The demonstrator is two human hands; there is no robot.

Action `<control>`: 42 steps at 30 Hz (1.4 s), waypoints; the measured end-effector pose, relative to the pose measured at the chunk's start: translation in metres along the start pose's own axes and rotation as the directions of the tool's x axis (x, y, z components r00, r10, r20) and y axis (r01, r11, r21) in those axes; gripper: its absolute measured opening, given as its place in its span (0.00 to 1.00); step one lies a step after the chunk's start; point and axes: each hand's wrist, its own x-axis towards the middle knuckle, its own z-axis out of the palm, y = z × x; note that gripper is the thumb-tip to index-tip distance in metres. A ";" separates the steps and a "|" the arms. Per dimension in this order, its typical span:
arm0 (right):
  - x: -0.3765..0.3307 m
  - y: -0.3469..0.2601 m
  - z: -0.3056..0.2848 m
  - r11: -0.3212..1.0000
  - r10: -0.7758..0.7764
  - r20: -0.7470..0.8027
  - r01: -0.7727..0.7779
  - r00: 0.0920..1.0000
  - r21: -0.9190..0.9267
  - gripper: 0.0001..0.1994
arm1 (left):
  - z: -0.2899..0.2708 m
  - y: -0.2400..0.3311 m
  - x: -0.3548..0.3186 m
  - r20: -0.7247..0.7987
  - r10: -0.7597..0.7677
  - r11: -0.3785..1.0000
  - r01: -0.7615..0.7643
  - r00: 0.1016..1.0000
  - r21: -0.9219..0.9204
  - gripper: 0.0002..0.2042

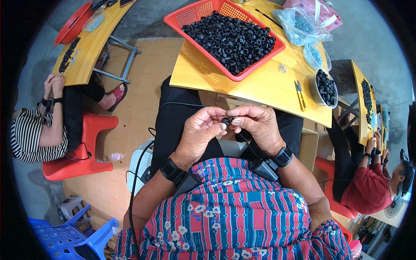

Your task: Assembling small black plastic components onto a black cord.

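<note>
Both my hands meet over my lap, just in front of the table's near edge. Between the fingertips of my left hand [201, 129] and my right hand [255, 125] is a small round black part [226, 121], pinched from both sides. It looks like the black ring-shaped pieces in the basket; its finer detail is too small to make out. Beyond my hands, a red plastic basket [173, 22] on the yellow table [255, 93] holds a heap of small black parts [229, 41].
At the table's right are small scissors [300, 95], a tub of black parts [326, 88], a container of light-blue pieces [313, 55] and a clear plastic bag [299, 25]. Dark cables [138, 182] run by my arms. Other people sit at tables left and right; a blue chair [71, 236] stands lower left.
</note>
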 end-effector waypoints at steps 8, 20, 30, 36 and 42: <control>0.001 0.000 0.000 1.000 -0.023 0.012 0.024 1.000 -0.012 0.10 | 0.003 0.003 0.001 -0.014 0.010 0.999 -0.009 1.000 0.039 0.13; 0.001 -0.002 0.000 0.991 -0.043 0.024 0.046 0.999 -0.129 0.09 | 0.002 0.002 0.002 0.009 0.076 0.990 -0.076 0.997 0.121 0.14; 0.002 -0.009 0.002 0.897 -0.171 0.059 0.180 0.984 -0.404 0.09 | 0.005 0.004 0.003 0.014 0.087 0.987 -0.088 0.996 0.131 0.15; 0.000 -0.007 0.004 0.866 -0.158 0.051 0.163 0.986 -0.472 0.10 | 0.003 0.002 0.002 0.012 0.079 0.988 -0.080 0.997 0.131 0.16; -0.003 -0.005 0.010 0.937 -0.104 0.011 0.102 0.994 -0.333 0.08 | 0.000 -0.002 0.002 0.009 0.093 0.988 -0.093 0.996 0.122 0.16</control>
